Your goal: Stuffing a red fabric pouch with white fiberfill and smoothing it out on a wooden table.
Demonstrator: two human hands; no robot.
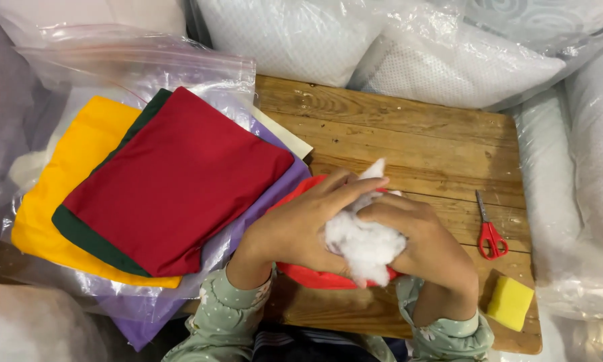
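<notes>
Nearest the camera, two pale green dotted sleeves lead up to the hands. The left hand and right hand both clasp a clump of white stuffing, pressing it from either side over a red fabric cover that lies on the wooden table. To the left sits a stack of folded cloths: dark red cloth on top, green, yellow and purple beneath, resting on a clear plastic bag. To the right lie red-handled scissors and, nearer, a yellow sponge. Bagged white pillows line the far edge.
</notes>
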